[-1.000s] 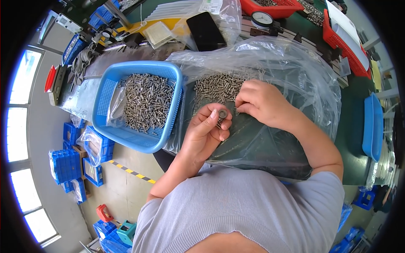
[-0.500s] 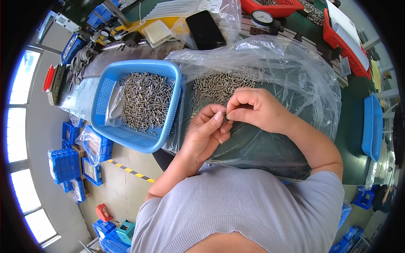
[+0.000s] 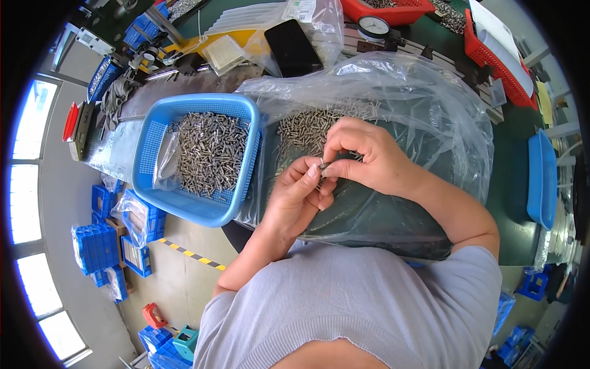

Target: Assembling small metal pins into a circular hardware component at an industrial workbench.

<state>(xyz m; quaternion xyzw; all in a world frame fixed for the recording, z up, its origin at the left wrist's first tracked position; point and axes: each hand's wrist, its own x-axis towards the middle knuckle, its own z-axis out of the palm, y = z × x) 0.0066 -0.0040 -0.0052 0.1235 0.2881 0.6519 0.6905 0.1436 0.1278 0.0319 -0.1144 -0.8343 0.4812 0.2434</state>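
My left hand [image 3: 297,192] and my right hand [image 3: 376,154] meet over a sheet of see-through plastic [image 3: 405,215] on the green table. Between their fingertips is a small dark metal pin [image 3: 324,165]. The left thumb and forefinger pinch one end, while the right thumb and forefinger close on the other. My left hand's lower fingers are curled, and what they may hold is hidden. Just beyond the hands, a loose heap of small metal pins [image 3: 301,127] lies on the plastic. To the left stands a blue basket [image 3: 142,147] with many similar pins [image 3: 212,150] inside.
Inside the basket is a small plastic bag [image 3: 167,158]. At the back lie a black phone [image 3: 293,48], a dial gauge [image 3: 373,27] and a red basket [image 3: 393,11]. Another red basket [image 3: 501,61] holds papers at the right, beyond a blue tray [image 3: 541,178].
My right hand has shifted slightly left and its fingers have changed their grip, so the metal pin between the fingertips shows more. My left hand stays nearly in place.
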